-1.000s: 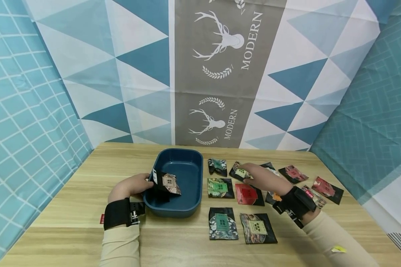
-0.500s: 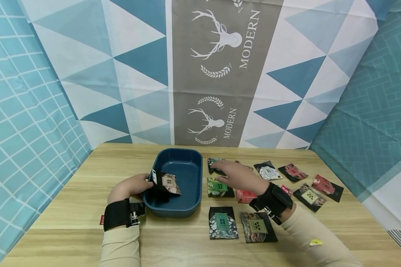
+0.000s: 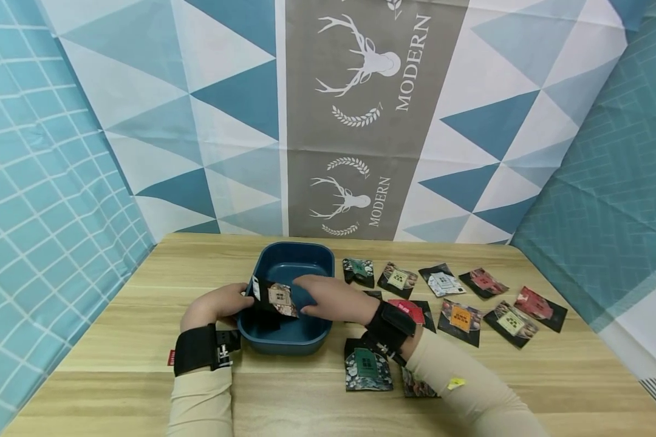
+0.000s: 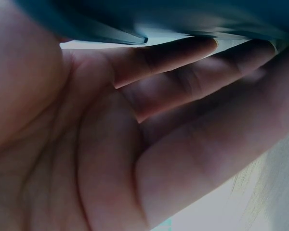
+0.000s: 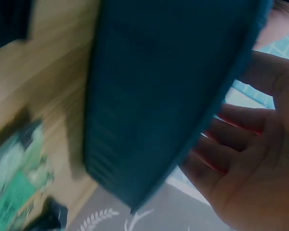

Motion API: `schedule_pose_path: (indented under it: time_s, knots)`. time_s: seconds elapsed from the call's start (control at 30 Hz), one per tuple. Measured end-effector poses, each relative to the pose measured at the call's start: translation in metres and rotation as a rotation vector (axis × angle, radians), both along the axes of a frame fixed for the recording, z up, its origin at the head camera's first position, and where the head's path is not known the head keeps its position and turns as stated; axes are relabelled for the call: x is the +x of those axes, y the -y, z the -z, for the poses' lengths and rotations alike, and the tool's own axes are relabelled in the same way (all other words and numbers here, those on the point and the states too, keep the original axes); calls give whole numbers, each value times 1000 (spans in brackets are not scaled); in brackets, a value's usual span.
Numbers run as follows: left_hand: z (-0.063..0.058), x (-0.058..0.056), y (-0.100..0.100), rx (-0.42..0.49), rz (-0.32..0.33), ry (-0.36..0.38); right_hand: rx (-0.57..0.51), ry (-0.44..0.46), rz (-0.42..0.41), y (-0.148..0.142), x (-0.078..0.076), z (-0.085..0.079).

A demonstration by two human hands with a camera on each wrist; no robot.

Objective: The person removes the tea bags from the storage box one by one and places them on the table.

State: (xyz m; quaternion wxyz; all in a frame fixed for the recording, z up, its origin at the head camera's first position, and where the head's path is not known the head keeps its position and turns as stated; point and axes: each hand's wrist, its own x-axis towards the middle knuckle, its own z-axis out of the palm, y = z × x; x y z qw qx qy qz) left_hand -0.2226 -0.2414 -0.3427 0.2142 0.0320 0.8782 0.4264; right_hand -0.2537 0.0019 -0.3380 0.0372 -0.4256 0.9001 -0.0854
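Observation:
My left hand [image 3: 215, 306] holds the left rim of a dark blue plastic bin [image 3: 295, 350]. In the left wrist view its fingers [image 4: 192, 79] lie along the outside of the bin wall. A black packet with a tan label [image 3: 280, 296] leans inside the bin, close to the left thumb; what lies under it is dark and hard to make out. Above the bin's right side, my right hand [image 3: 336, 297] reaches over the rim with relaxed fingers [image 5: 231, 132] and nothing visible in them. The packet is a short way left of its fingertips.
Several flat packets lie right of the bin, among them a green one [image 3: 359, 271], a white one [image 3: 441, 280], an orange-labelled one [image 3: 460, 320] and a red one [image 3: 541, 308]. The right forearm partly covers some. A patterned cloth [image 3: 344, 121] stands behind the wooden table [image 3: 284, 400].
My right hand has moved left, from above the packets to over the bin, uncovering the orange-labelled packet and others. The left hand and the tan-labelled packet have stayed in place.

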Motion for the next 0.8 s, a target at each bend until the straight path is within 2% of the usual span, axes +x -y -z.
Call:
schedule_pose_path:
  time_s: [0.17,0.33,0.43,0.53,0.8]
  knots:
    - [0,0,0,-4,10,-2,1,46,-9,19,-4,7]
    - [-1,-1,1,-3,17,-3,94,14,-36,32,-7,13]
    - [-1,-1,1,-9,25,-10,132,30,-28,36,-7,17]
    - [-1,-1,1,-14,25,-13,118,61,-9,38,-8,20]
    - [-2,-1,0,-14,26,-6,94,57,31,37,-8,24]
